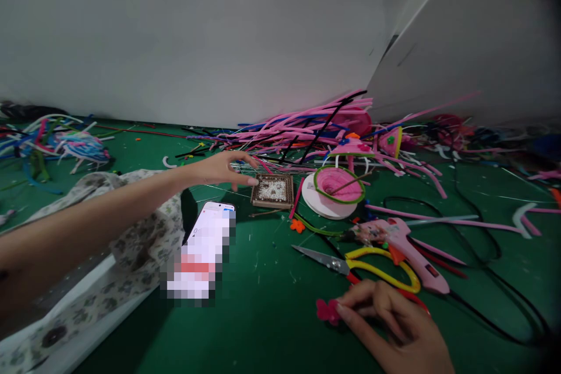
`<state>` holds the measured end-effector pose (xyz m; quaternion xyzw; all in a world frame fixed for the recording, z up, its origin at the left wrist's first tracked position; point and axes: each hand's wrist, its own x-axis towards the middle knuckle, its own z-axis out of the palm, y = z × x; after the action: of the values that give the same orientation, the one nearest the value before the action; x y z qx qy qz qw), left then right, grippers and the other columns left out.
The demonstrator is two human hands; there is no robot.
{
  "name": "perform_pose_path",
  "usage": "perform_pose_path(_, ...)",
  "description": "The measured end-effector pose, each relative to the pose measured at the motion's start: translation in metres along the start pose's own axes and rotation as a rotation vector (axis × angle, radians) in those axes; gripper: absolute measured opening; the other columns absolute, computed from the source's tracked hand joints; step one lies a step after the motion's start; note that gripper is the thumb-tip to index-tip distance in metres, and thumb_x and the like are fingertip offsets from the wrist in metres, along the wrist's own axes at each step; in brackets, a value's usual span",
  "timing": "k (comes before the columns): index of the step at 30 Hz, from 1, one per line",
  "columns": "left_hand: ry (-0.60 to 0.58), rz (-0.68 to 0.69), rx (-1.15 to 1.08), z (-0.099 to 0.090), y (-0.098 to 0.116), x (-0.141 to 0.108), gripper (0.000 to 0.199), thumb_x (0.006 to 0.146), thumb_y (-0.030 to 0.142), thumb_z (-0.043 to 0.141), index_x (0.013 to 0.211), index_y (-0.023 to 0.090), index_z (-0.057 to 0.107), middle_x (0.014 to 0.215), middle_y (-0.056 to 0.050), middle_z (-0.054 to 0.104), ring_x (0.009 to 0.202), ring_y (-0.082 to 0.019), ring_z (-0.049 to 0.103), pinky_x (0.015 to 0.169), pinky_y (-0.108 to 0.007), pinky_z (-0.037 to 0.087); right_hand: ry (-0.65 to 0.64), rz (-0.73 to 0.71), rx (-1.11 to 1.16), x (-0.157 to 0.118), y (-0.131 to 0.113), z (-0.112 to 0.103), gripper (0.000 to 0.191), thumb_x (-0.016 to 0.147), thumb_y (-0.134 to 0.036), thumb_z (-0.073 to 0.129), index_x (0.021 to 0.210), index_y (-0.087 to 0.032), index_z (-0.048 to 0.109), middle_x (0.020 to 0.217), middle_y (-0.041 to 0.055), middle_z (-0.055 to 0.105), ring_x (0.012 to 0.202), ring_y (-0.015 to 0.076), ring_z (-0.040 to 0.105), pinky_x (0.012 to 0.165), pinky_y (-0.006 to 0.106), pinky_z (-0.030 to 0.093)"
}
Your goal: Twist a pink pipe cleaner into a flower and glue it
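Note:
My right hand [390, 324] pinches a small dark-pink flower [326, 311] with rounded petals, low over the green table. Reaching forward, my left hand [225, 169] has its thumb and fingers apart at the left edge of a small square box [274, 191] of white beads. Whether the thumb touches the box's rim, I cannot tell. Just beyond my right hand lie scissors [381, 263] with yellow and red handles, blades pointing left. Behind them a pink glue gun [401, 245] rests on its side. An orange flower [297, 226] sits in front of the box.
A lit phone [204, 251] lies under my left forearm, beside a floral cloth [149, 234]. A pink cone with green rim [339, 184] stands on a white disc [313, 201]. Pink pipe cleaners [284, 128] pile along the wall. A black cord [491, 321] runs at right.

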<state>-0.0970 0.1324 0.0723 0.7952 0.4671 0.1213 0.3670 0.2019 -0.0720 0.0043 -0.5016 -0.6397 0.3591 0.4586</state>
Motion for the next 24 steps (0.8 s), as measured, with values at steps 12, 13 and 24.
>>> perform_pose_path(12, 0.178, 0.414, 0.726, 0.017, 0.010, 0.030, 0.015, 0.085, 0.032, 0.058, 0.089, 0.023, 0.069, 0.115, -0.005, 0.060, 0.106, -0.022, 0.055, 0.091, -0.036, 0.038, 0.002, 0.014, -0.007, 0.001, -0.002, 0.000, 0.040, 0.075, -0.017, 0.068, 0.054, -0.021, 0.034, 0.068, 0.0028, 0.069, 0.059, 0.0173, 0.069, 0.053, 0.021, 0.058)
perform_pose_path(13, 0.151, 0.424, 0.736, 0.021, 0.012, 0.033, 0.014, 0.085, 0.032, 0.059, 0.087, 0.024, 0.070, 0.116, -0.004, 0.060, 0.107, -0.022, 0.054, 0.093, -0.038, 0.036, 0.003, 0.013, -0.009, 0.001, -0.002, 0.000, 0.040, 0.075, -0.018, 0.068, 0.054, -0.021, 0.034, 0.068, 0.0030, 0.069, 0.058, 0.0174, 0.069, 0.053, 0.021, 0.058)
perform_pose_path(24, 0.096, 0.426, 0.794, 0.039, 0.019, 0.051, 0.010, 0.082, 0.031, 0.063, 0.081, 0.023, 0.069, 0.118, -0.004, 0.061, 0.109, -0.024, 0.054, 0.099, -0.044, 0.024, -0.006, -0.007, -0.040, 0.000, -0.001, -0.001, 0.040, 0.077, -0.020, 0.066, 0.053, -0.022, 0.034, 0.067, 0.0042, 0.069, 0.057, 0.0170, 0.069, 0.051, 0.021, 0.059)
